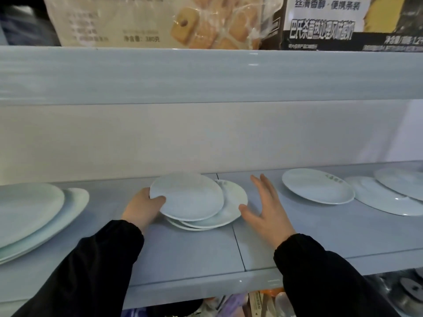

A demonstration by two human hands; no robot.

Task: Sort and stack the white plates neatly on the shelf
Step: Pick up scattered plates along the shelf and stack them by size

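Note:
A small white plate lies on top of an uneven pile of white plates in the middle of the pale blue shelf. My left hand grips the top plate's left rim, thumb on top. My right hand is open with fingers spread, its thumb touching the right edge of the pile. A single white plate with faint lettering lies to the right. Farther right lie larger overlapping plates. At the far left sits a stack of large plates.
The upper shelf's front edge hangs above, carrying a biscuit bag and a dark box. Below the shelf's front lip are packaged goods and metal items.

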